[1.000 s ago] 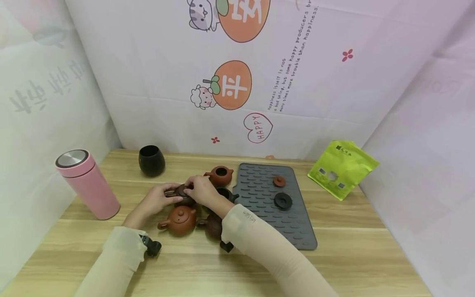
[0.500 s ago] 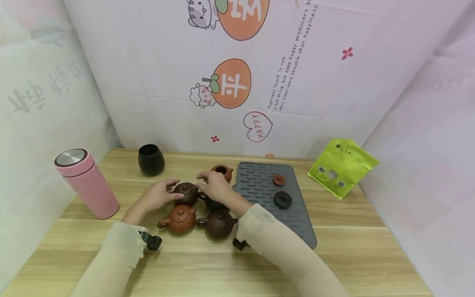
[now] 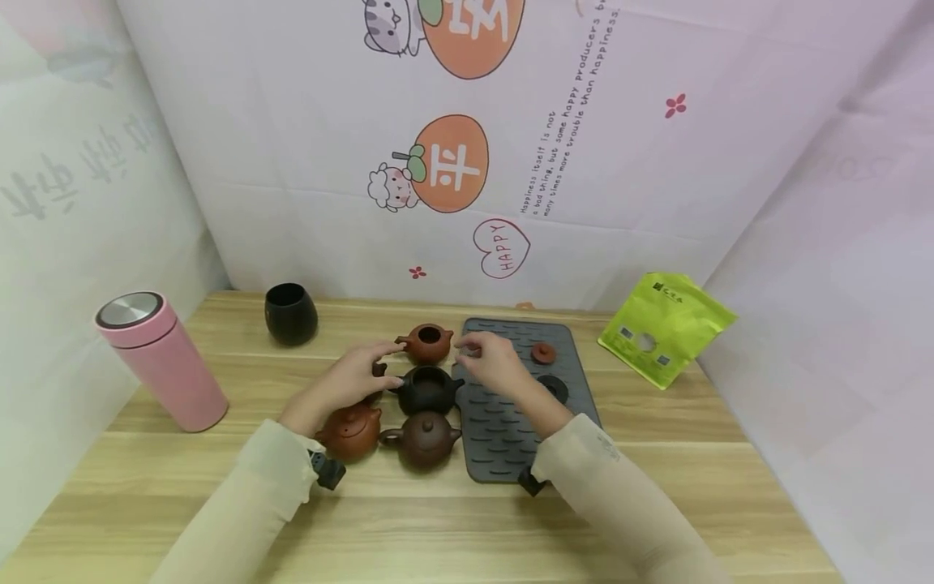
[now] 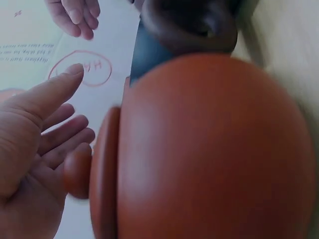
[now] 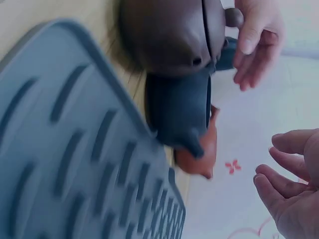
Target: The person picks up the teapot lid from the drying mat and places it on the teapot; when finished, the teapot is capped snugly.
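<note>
Hands (image 3: 350,380) shifted; black teapot's (image 3: 426,389) spout rightward

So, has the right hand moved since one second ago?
Yes. The right hand moved to the right, away from the teapots, and is now over the grey mat, near the small lids.

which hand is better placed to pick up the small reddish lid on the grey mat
Probably the right hand: it hovers open over the mat, near the reddish lid. The left hand is among the teapots.
</note>
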{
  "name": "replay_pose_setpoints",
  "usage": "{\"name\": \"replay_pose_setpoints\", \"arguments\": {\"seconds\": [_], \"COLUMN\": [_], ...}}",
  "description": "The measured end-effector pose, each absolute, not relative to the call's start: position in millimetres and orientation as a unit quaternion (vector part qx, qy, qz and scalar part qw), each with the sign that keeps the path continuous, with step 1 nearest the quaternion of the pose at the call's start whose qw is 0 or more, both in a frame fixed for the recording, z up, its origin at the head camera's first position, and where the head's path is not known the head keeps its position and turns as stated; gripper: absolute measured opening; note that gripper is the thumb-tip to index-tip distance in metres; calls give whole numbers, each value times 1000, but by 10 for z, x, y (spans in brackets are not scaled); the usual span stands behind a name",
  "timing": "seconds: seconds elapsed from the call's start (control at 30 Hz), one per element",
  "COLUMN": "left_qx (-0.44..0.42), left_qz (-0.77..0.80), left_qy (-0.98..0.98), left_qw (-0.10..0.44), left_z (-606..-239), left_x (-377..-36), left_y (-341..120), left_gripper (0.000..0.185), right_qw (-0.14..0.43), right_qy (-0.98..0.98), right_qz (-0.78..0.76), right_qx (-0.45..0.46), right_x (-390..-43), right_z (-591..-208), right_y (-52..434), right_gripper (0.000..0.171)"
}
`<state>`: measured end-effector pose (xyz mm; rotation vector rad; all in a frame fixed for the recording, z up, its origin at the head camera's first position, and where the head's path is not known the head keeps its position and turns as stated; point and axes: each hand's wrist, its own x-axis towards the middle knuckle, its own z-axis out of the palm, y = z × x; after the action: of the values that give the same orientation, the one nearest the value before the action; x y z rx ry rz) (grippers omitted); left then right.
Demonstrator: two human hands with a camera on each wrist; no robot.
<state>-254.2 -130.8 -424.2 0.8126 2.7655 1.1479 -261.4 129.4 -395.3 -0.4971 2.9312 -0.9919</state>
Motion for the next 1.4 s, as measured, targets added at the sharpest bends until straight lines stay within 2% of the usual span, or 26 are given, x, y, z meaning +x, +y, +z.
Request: {"name": "replay_pose_setpoints", "arguments": {"seconds": [0.33,0.7,1.1,1.4], "left_qx": [289,294,264,254], "left_qz": [320,300,304,318], "left_qy": [900,905,912,910], "left_qw": [67,74,73,82], "left_z": [-4292,-4355,-4417,-4442], "left_x": [-2608,-2661,-2670,-2689], "left_y": [-1098,-1012,-988,-1012], "left_gripper": [56,55,52,54], "right_qw": [-31,-8,8,-15], "right_qy": [939,941,952,957], "right_qz": [-328,-335,-305,-290], "right_qx": [-103,-34,-16,-16], "right_x": [-2556,-2568,-2524,-2547], "right_z": [-4030,-4349,-4542,-4527], "right_y": [1980,2650,2780,2733], "right_gripper": [25,26,18,14]}}
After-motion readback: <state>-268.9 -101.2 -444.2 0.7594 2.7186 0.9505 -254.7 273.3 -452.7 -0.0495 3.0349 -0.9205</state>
